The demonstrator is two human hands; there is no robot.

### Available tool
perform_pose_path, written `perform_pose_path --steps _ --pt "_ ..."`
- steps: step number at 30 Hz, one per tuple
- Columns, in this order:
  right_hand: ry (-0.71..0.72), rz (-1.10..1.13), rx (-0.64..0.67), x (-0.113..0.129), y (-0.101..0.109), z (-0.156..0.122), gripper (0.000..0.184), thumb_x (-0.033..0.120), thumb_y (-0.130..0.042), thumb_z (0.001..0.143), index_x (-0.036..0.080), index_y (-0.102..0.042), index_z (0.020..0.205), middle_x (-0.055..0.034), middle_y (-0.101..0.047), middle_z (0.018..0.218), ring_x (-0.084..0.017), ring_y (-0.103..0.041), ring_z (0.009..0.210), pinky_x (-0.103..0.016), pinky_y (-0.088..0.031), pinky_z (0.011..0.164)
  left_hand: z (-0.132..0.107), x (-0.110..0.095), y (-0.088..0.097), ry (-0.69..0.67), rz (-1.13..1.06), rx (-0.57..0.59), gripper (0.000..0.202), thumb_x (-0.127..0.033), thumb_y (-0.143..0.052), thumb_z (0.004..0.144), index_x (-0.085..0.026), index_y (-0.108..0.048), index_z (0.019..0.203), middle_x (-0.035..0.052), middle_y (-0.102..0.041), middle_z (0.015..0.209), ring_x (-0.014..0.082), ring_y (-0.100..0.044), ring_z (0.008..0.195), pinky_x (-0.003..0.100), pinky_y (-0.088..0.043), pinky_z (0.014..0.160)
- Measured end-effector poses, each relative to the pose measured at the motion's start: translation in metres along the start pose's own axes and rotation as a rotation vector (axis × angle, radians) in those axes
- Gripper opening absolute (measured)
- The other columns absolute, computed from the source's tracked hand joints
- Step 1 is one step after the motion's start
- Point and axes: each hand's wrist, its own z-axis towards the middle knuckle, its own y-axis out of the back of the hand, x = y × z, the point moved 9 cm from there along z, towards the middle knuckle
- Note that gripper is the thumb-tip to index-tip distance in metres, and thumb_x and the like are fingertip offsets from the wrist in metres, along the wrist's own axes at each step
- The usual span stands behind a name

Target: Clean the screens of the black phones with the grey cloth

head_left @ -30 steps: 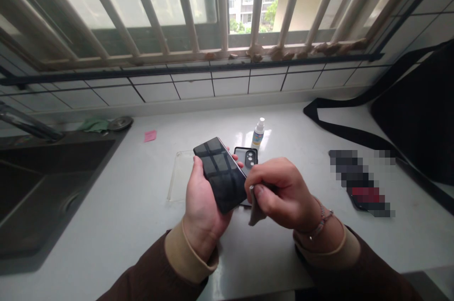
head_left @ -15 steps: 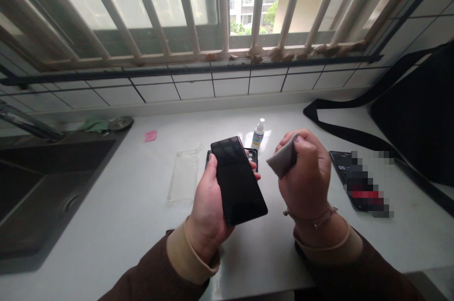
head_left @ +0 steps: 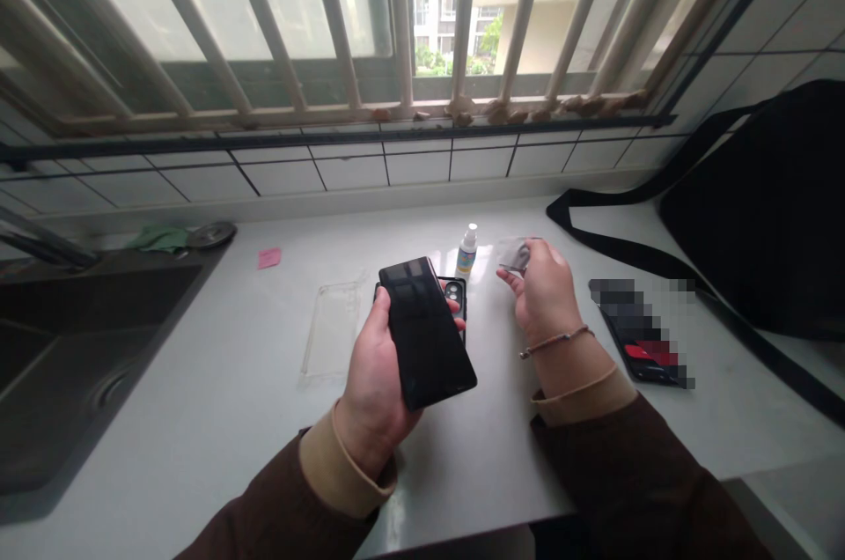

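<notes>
A black smartphone point(head_left: 429, 340) lies screen up in my left hand point(head_left: 373, 366), thumb along one long edge and fingertips round the other. To its right, my right hand point(head_left: 545, 283) pinches a grey cloth point(head_left: 513, 254) just above the counter. Partly hidden behind the phone is a black phone case point(head_left: 455, 291) with camera openings. A small white spray bottle point(head_left: 466, 250) with a coloured label stands upright between the hands, beyond the case. Left of my left hand rests a clear phone case point(head_left: 328, 327).
On the right lie a second phone point(head_left: 637, 340), partly pixelated, and a black bag point(head_left: 759, 217) with its strap point(head_left: 613, 234) across the counter. A pink paper slip point(head_left: 268, 258) is on the left, near the dark sink point(head_left: 79, 366). A barred window point(head_left: 330, 23) rises behind.
My right hand has turned from a fist held up to a lower pinch, and the cloth now hangs farther forward. The phone stays in my left hand. The view has shifted slightly right.
</notes>
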Motion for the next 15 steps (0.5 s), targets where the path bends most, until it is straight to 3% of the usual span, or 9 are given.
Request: perform_pose_path --steps 4,10,15 --pt "0.044 -0.227 0.133 -0.011 -0.012 0.011 0.021 0.041 -0.058 0.089 0.022 -0.062 0.096 -0.0019 -0.064 0.092 -0.017 -0.067 0.079 -0.03 -0.064 0.065 0.0 0.0 0.0 0.001 0.024 -0.003 0.062 -0.058 -0.036 0.109 -0.011 -0.075 0.123 0.0146 -0.079 0.1 0.0238 -0.077 0.081 0.035 -0.063 0.075" --pt "0.092 -0.477 0.196 -0.021 -0.014 0.018 0.048 0.043 -0.06 0.092 0.014 -0.062 0.131 -0.014 -0.072 0.122 -0.02 -0.075 0.087 -0.028 -0.064 0.064 0.0 0.003 0.001 0.026 0.017 -0.023 0.063 -0.059 -0.038 0.108 -0.011 -0.075 0.124 0.0154 -0.079 0.099 0.0244 -0.077 0.081 0.035 -0.063 0.073" --pt "0.204 -0.73 0.243 -0.016 -0.014 0.017 0.058 0.048 -0.051 0.098 0.011 -0.056 0.142 -0.0186 -0.074 0.121 -0.024 -0.076 0.098 -0.03 -0.065 0.072 0.0 0.006 0.002 0.052 0.01 -0.034 0.064 -0.061 -0.039 0.108 -0.011 -0.075 0.123 0.016 -0.079 0.101 0.0248 -0.077 0.082 0.034 -0.062 0.073"
